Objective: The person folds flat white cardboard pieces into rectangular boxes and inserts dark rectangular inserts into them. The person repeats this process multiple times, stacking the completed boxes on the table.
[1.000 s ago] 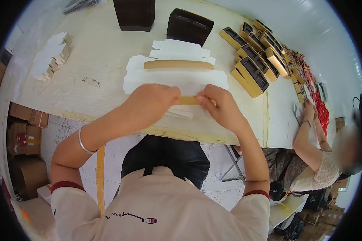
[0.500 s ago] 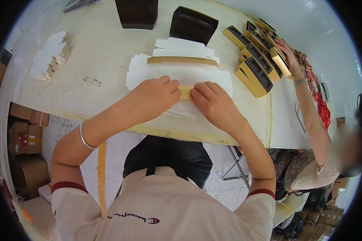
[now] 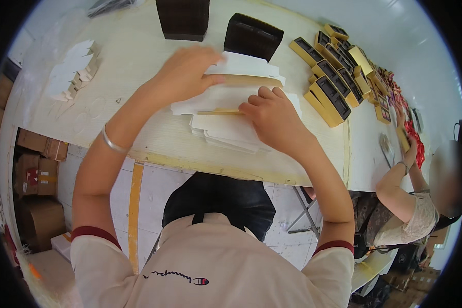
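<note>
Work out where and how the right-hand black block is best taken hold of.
Probably by the upper left and right sides, coming from above. This black block stands with its top uncovered; the other black block and the gold boxes sit apart from it on either side, while white card pieces lie close to its near foot.

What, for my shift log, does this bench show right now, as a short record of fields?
Left hand: blurred, at the upper gold strip, grip unclear
Right hand: at the right end of the lower gold strip, grip unclear
Under the strips: white sheets
Far side: two black blocks
Left side: white card stack
Right side: gold boxes with black inserts; beyond them, a co-worker
</note>
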`<move>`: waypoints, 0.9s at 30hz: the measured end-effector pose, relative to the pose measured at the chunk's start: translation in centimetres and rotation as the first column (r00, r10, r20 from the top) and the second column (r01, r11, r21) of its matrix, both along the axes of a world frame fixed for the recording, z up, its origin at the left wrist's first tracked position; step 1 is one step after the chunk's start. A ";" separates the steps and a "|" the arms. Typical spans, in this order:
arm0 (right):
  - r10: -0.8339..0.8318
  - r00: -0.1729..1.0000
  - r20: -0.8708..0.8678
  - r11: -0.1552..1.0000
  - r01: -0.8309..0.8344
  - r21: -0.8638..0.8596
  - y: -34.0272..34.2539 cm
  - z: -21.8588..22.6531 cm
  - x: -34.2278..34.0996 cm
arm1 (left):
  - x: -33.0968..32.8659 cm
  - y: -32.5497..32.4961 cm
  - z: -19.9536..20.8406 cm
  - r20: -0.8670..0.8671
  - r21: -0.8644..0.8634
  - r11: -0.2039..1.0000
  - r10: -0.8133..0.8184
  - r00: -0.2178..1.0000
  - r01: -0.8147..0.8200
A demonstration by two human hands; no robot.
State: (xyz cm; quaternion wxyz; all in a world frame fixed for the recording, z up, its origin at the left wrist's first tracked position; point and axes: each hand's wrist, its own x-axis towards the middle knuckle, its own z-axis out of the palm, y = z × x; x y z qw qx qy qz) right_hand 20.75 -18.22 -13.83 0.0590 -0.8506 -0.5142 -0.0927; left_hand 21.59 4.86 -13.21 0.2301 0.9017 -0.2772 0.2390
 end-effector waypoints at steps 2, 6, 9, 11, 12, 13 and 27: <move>-0.059 0.992 0.112 0.996 0.066 -0.061 0.2 0.1 -0.9 | 0.1 0.4 0.1 -0.564 -0.005 0.992 -0.108 0.819 0.128; -0.231 0.973 0.013 0.973 0.231 -0.017 0.9 0.3 -3.7 | -2.3 -0.7 -0.7 -0.543 -0.089 0.992 -0.125 0.831 0.091; -0.047 0.978 -0.205 0.986 0.078 0.145 0.2 -1.4 -4.3 | -4.3 -1.4 -1.7 -0.476 -0.134 0.988 -0.128 0.870 0.072; 0.118 0.921 -0.371 0.923 0.036 0.382 -0.9 -2.2 -3.8 | -5.3 -1.8 -1.4 -0.572 -0.058 0.998 -0.043 0.819 0.012; 0.212 0.876 -0.432 0.869 0.034 0.494 -1.3 -2.3 -3.5 | -5.6 -1.8 -1.8 -0.521 -0.081 0.995 -0.089 0.849 0.054; 0.214 0.873 -0.438 0.866 0.038 0.498 -1.4 -2.4 -3.2 | -5.9 -1.8 -2.4 -0.472 -0.101 0.990 -0.133 0.872 0.096; -0.024 0.674 -0.738 0.863 0.387 0.325 -0.4 -0.8 -4.0 | -5.8 -4.2 -1.7 -0.552 -0.124 0.979 -0.204 0.809 0.162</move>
